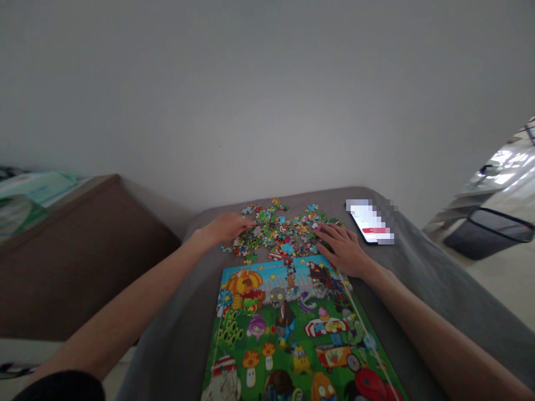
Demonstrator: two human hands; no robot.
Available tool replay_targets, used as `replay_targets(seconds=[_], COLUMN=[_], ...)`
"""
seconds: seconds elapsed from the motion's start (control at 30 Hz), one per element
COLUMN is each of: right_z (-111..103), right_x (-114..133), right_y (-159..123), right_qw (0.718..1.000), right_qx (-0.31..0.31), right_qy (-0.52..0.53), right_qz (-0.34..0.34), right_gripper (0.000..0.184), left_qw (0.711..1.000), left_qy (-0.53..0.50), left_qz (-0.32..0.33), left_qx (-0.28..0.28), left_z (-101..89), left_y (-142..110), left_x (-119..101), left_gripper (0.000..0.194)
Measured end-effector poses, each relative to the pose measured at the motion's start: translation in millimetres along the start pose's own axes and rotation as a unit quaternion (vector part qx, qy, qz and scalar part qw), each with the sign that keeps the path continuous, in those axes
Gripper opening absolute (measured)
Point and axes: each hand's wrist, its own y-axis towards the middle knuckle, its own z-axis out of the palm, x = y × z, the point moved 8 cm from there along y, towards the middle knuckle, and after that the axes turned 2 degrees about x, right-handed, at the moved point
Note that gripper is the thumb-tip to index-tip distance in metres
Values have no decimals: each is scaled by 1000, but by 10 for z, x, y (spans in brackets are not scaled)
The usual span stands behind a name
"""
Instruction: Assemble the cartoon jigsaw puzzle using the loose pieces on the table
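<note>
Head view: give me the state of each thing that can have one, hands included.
Left hand: fingers bunched at the pile's left side; any grip unclear
Right hand: open, fingers spread over the pile's right side
Puzzle pieces: loose, heaped
Picture board: flat, picture up
Phone: screen lit
Grey cloth: spread, draping down
Dark bin: open-topped

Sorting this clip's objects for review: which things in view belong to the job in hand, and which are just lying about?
In the job:
- loose puzzle pieces, with the left hand and right hand at them
- picture board, nearer the person

Apparently just lying about:
- lit phone, right of the pieces
- dark bin, far right
- green plastic, far left
</note>
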Motion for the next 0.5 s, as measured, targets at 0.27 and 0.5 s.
replay_targets(seconds=[0.27,0.5], right_z=[-5,-15], right_x=[8,23], right_y=[2,8], right_qw=[1000,1000], right_qx=[-1,3], right_qy=[2,5], right_qz=[1,3], right_gripper=[47,47], left_qw=[993,995], left_qy=[-112,-76], left_qz=[-6,-55], left_qx=[42,-41], left_z=[-95,-176], left_y=[-16,381], left_x=[440,372], left_gripper=[37,39])
